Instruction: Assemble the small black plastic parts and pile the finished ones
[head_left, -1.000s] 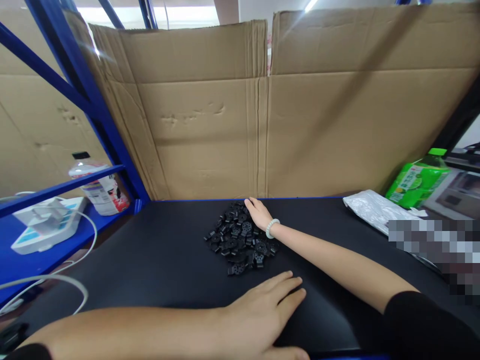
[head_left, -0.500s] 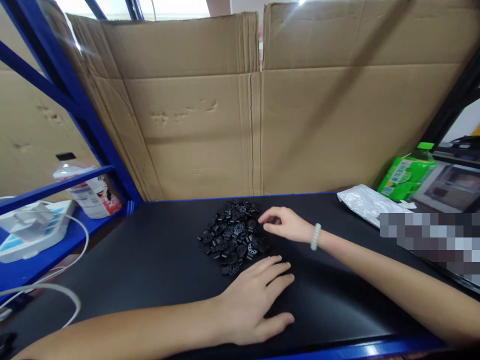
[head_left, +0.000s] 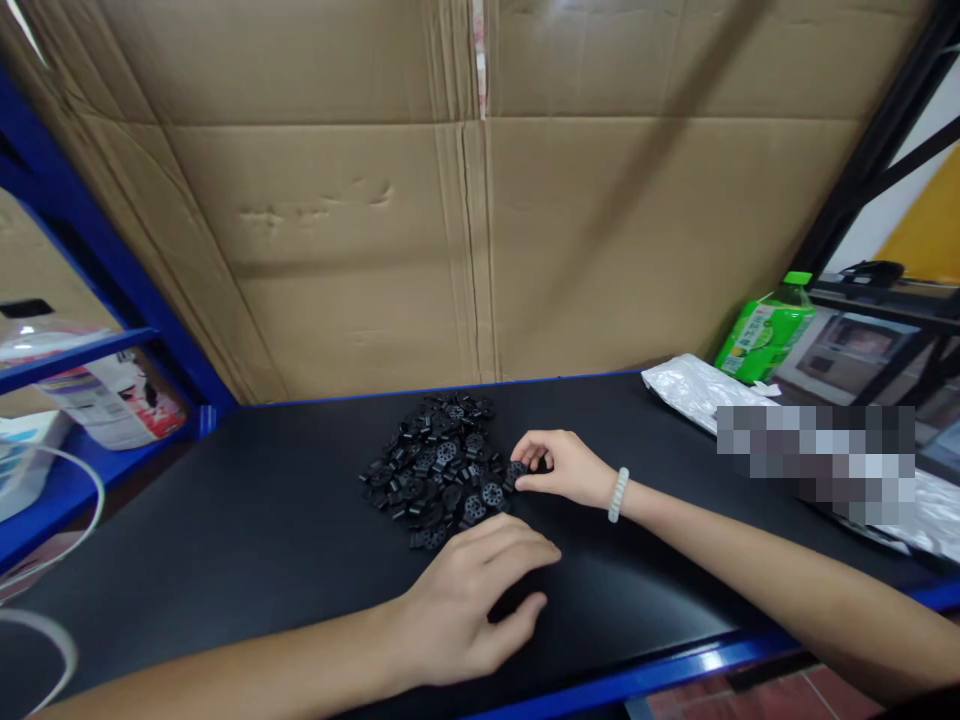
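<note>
A pile of small black plastic parts (head_left: pixel 427 470) lies on the black tabletop, many with round faces full of holes. At the pile's right edge my right hand (head_left: pixel 566 468), with a pale beaded band (head_left: pixel 618 495) at the wrist, has its thumb and fingertips closed on one black perforated disc part (head_left: pixel 517 472). My left hand (head_left: pixel 472 600) is palm down just in front of the pile, thumb apart from the fingers, holding nothing that I can see. Its fingertips point right, and the near edge of the pile is partly behind its knuckles.
Tall cardboard (head_left: pixel 337 250) stands behind the black table (head_left: pixel 247 540). On the right are a silver plastic bag (head_left: pixel 694 390) and a green-labelled bottle (head_left: pixel 765 335). To the left, a blue shelf frame (head_left: pixel 180 370) holds a large bottle (head_left: pixel 120 400) and white cable (head_left: pixel 94 490).
My right hand has come down to the pile's edge and closed on a part. The left hand's fingers have drawn in somewhat. The view has shifted right and down.
</note>
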